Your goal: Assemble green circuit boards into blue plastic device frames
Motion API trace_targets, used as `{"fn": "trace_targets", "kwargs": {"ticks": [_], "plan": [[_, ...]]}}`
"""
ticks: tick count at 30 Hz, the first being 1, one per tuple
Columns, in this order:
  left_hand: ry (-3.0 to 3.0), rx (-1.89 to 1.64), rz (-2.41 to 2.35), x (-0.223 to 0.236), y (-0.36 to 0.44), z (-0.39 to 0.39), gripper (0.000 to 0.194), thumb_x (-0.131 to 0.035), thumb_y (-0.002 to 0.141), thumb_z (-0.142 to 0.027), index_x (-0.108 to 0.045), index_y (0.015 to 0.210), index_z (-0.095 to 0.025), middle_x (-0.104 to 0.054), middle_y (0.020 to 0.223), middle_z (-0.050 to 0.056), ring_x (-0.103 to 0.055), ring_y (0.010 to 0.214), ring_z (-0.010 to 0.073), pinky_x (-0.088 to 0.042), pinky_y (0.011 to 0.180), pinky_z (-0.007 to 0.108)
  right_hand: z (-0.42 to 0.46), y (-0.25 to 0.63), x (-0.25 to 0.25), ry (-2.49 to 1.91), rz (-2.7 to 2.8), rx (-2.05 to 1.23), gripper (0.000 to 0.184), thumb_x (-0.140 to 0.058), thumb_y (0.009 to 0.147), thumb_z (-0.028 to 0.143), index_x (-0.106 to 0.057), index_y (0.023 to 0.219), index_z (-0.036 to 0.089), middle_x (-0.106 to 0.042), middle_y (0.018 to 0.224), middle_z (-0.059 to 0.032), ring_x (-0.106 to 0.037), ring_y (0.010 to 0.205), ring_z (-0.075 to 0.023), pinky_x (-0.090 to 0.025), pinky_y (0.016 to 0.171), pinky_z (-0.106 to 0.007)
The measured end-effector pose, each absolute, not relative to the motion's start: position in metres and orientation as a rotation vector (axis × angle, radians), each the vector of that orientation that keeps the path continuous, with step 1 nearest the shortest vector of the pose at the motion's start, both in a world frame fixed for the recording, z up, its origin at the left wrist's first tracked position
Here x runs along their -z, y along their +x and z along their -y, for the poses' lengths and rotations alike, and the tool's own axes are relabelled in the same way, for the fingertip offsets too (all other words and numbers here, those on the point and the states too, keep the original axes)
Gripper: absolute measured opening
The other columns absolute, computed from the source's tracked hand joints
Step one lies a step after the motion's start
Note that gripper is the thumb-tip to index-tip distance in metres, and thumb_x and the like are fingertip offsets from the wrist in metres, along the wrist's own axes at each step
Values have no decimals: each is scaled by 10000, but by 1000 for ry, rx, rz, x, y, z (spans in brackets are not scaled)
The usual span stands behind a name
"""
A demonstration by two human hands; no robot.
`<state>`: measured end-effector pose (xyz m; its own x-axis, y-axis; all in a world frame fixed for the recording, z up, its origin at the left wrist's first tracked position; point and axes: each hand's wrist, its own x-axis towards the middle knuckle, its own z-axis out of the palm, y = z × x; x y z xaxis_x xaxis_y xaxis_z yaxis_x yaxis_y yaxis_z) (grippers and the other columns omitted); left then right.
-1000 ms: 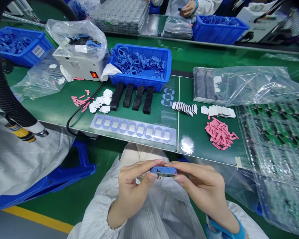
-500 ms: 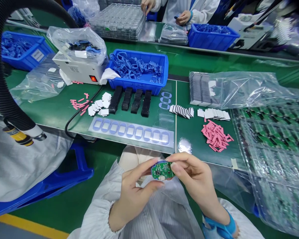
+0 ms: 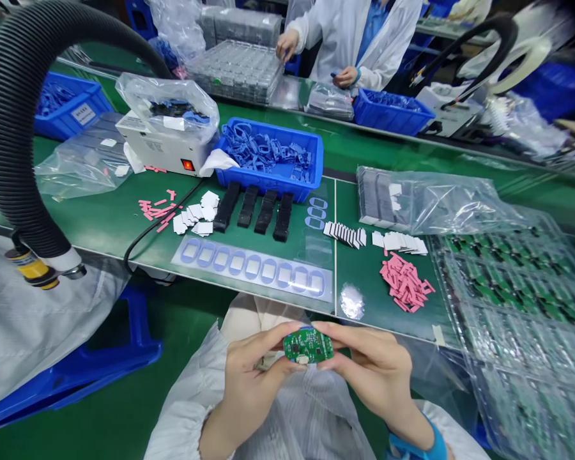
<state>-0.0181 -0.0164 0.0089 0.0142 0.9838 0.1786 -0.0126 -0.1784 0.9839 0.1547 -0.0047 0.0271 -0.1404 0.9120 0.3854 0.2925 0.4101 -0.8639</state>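
Note:
A small green circuit board [image 3: 308,345] with rounded ends is held over my lap, its component side facing up. A bit of blue shows along its edge. My left hand [image 3: 256,364] grips its left end between thumb and fingers. On the opposite end, my right hand [image 3: 371,361] pinches it the same way, thumb at the near edge and fingertips at the far edge. The board's underside is hidden. Just beyond my hands, along the table edge, lies a clear strip [image 3: 263,291] bearing a row of blue oval rings with white pads.
Beyond the strip are black foam stacks [image 3: 282,217], a blue bin [image 3: 268,182] of blue plastic frames, and white pads [image 3: 400,243]. Pink strips [image 3: 405,281] lie right, beside clear trays [image 3: 508,306] of boards. A black hose [image 3: 9,128] arches left. A co-worker [image 3: 349,45] works opposite.
My right fingers have shifted from over the board's face to its edges, so more of the board shows. My view has tilted up slightly, showing more of the co-worker.

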Motion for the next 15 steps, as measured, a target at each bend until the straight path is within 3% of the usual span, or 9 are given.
{"fn": "trace_targets", "kwargs": {"ticks": [4,8,10,12,15], "plan": [[1298,-1339,-1092,-4,-22,15,299,-795,682,-211,-772,974,-270,-810,785,0,-753,649,181,-602,634,181,1,148,-26,-1003,1529,-1200,277,-741,768,309,-691,1040,285,-768,741,0,-717,577,-146,-580,540,-186],[1051,-1229,-1066,11,-23,19,516,-737,753,-260,-615,1254,-263,-782,1040,54,-746,890,223,-603,803,270,-19,150,-31,-1039,1387,-1683,255,-674,820,298,-624,1054,211,-753,810,-36,-721,662,-143,-578,584,-210],[982,-1207,-1102,20,-24,22,624,-715,769,-307,-504,1356,-264,-750,1128,73,-719,979,232,-583,866,311,-46,160,-31,-1162,1258,-1703,300,-754,737,306,-645,987,182,-740,753,-30,-720,666,-164,-580,580,-230],[968,-1177,-1159,30,-26,26,606,-676,795,-354,-486,1363,-263,-732,1165,79,-696,1032,234,-560,907,330,-85,176,-28,-1299,1083,-1590,364,-815,663,287,-656,970,174,-722,709,-18,-718,678,-181,-581,582,-243],[969,-1114,-1201,45,-30,33,562,-631,819,-408,-501,1342,-251,-719,1184,95,-683,1056,235,-537,930,334,-156,204,-22,-1359,951,-1403,226,-730,778,263,-644,974,188,-709,877,-26,-699,810,-152,-572,694,-244]]}}
